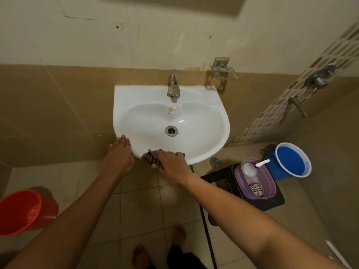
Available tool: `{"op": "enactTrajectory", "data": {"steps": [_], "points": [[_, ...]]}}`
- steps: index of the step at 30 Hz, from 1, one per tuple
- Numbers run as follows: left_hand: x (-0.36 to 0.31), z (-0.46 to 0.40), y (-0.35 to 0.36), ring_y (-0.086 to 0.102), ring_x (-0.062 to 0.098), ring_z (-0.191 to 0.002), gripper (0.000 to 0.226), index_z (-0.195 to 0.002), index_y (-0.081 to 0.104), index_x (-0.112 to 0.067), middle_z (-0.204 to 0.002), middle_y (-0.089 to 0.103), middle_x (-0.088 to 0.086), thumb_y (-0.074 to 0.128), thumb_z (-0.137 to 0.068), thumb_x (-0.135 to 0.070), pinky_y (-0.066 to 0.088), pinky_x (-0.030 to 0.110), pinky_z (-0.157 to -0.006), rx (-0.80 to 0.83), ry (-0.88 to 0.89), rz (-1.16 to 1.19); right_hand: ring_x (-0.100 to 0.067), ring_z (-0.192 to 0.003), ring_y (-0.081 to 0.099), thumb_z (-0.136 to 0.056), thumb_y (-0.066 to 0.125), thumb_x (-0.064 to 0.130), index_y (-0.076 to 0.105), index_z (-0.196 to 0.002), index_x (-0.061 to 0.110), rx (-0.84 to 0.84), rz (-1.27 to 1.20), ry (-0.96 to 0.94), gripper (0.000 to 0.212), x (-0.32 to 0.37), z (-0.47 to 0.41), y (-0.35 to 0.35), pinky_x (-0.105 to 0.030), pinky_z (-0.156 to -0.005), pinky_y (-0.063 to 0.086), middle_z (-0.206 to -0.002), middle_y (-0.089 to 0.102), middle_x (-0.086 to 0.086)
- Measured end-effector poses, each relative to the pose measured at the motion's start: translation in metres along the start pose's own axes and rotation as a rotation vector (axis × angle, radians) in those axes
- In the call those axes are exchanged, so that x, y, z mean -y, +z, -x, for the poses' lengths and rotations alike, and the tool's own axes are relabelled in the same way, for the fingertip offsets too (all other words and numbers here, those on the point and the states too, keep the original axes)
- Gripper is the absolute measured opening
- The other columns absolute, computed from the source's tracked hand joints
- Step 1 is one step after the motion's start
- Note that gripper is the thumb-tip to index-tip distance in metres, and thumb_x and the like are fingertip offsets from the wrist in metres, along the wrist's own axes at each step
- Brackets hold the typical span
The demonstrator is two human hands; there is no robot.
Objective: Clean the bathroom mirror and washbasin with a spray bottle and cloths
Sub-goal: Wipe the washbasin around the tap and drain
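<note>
The white washbasin (pixel 209 125) hangs on the tiled wall with a chrome tap (pixel 173 86) at its back and a drain (pixel 171 130) in the bowl. My right hand (pixel 171 164) presses a dark checked cloth (pixel 150 157) against the basin's front rim. My left hand (pixel 119 155) rests with straight fingers on the rim's front left edge. The white spray bottle (pixel 250 168) lies in a purple basket (pixel 271 181) at the right, beside a second, light checked cloth (pixel 256 189). Only the mirror's lower edge (pixel 171 6) shows at the top.
The purple basket sits on a black stool (pixel 219 177). A blue bucket (pixel 291 162) stands behind it; a red bucket (pixel 27 212) stands on the floor at left. Wall fittings (pixel 223 67) and shower handles (pixel 320 76) project at right. My bare feet (pixel 139 255) are on the floor tiles.
</note>
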State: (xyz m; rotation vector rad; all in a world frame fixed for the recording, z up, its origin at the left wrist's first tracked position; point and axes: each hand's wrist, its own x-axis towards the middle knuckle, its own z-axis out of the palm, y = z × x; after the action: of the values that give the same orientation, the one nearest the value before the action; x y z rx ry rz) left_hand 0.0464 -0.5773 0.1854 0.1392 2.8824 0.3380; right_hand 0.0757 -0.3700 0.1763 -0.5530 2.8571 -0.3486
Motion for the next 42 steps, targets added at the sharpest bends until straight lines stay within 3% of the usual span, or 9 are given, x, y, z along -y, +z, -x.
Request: {"op": "enactTrajectory", "data": {"steps": [5,12,17,24,27,30,35,38,42], "points": [[-0.008,0.0,0.001,0.014,0.031,-0.15,0.057,-0.151,0.019,0.002,-0.161,0.015,0.019,0.029,-0.104,-0.029,0.014,0.045,-0.122,-0.006,-0.041,0.043,-0.02,-0.115,0.054,-0.099,0.028,0.06,0.047,-0.135,0.026,0.001,0.086,0.003,0.053,-0.056,0.035,-0.018,-0.044,-0.104,0.031,-0.122,0.061,0.005],[-0.024,0.0,0.016,0.016,0.037,-0.148,0.065,-0.149,0.023,0.006,-0.159,0.018,0.024,0.038,-0.101,-0.035,0.014,0.05,-0.12,-0.094,-0.107,0.09,-0.019,-0.137,0.035,-0.098,0.019,0.064,0.054,-0.135,0.024,-0.05,0.06,0.161,0.065,-0.134,0.052,-0.037,-0.054,-0.121,0.0,-0.138,0.053,0.005],[-0.024,-0.016,0.019,0.028,0.046,-0.141,0.062,-0.142,0.033,0.014,-0.151,0.029,0.033,0.043,-0.097,-0.029,0.024,0.057,-0.115,-0.111,-0.134,0.034,-0.02,-0.145,0.02,-0.097,0.034,0.057,0.055,-0.134,0.022,-0.011,0.053,0.22,0.055,-0.198,0.032,-0.06,-0.056,-0.118,0.007,-0.147,0.043,0.005],[-0.021,-0.045,0.021,0.021,0.047,-0.144,0.067,-0.145,0.029,0.012,-0.154,0.024,0.032,0.059,-0.092,-0.018,0.019,0.059,-0.115,-0.125,-0.221,0.019,-0.021,-0.151,-0.018,-0.097,0.046,0.05,0.027,-0.155,0.027,0.176,0.128,0.266,0.065,-0.274,-0.034,-0.08,-0.063,-0.119,0.005,-0.166,-0.007,0.007],[-0.021,-0.052,0.025,0.018,0.046,-0.145,0.069,-0.146,0.026,0.011,-0.156,0.021,0.029,0.059,-0.092,-0.016,0.017,0.059,-0.116,-0.132,-0.266,0.03,-0.025,-0.151,-0.02,-0.101,0.044,0.046,0.012,-0.158,0.027,0.164,0.28,0.148,0.068,-0.291,-0.064,-0.088,-0.062,-0.119,0.006,-0.166,-0.016,0.003],[-0.026,-0.056,0.029,0.017,0.046,-0.145,0.071,-0.147,0.024,0.011,-0.157,0.019,0.029,0.06,-0.09,-0.013,0.016,0.06,-0.116,-0.129,-0.309,0.043,-0.025,-0.152,-0.018,-0.102,0.043,0.037,0.004,-0.159,0.029,0.139,0.437,0.004,0.069,-0.296,-0.092,-0.09,-0.061,-0.116,-0.008,-0.165,-0.018,0.002],[-0.031,-0.056,0.027,0.008,0.039,-0.149,0.074,-0.151,0.015,0.006,-0.161,0.009,0.023,0.054,-0.094,-0.018,0.008,0.051,-0.119,-0.136,-0.326,-0.012,-0.025,-0.153,-0.011,-0.102,0.036,0.043,0.01,-0.159,0.022,0.14,0.602,-0.182,0.067,-0.294,-0.109,-0.085,-0.061,-0.116,-0.014,-0.167,-0.007,0.0],[-0.029,-0.059,0.023,0.002,0.035,-0.151,0.075,-0.152,0.009,0.003,-0.162,0.003,0.02,0.05,-0.096,-0.023,0.004,0.048,-0.12,-0.113,-0.323,-0.031,-0.023,-0.154,-0.006,-0.091,0.002,0.062,0.016,-0.159,0.019,0.25,0.585,-0.138,0.082,-0.285,-0.098,-0.072,-0.057,-0.117,-0.017,-0.167,0.001,-0.003],[-0.023,-0.068,0.014,0.0,0.033,-0.151,0.073,-0.153,0.009,0.003,-0.163,0.001,0.019,0.048,-0.097,-0.024,0.002,0.047,-0.121,-0.086,-0.303,-0.041,-0.023,-0.153,-0.007,-0.099,0.01,0.061,0.009,-0.159,0.021,0.459,0.321,0.02,0.073,-0.244,-0.077,-0.049,-0.055,-0.119,-0.013,-0.167,-0.004,-0.005]]}}
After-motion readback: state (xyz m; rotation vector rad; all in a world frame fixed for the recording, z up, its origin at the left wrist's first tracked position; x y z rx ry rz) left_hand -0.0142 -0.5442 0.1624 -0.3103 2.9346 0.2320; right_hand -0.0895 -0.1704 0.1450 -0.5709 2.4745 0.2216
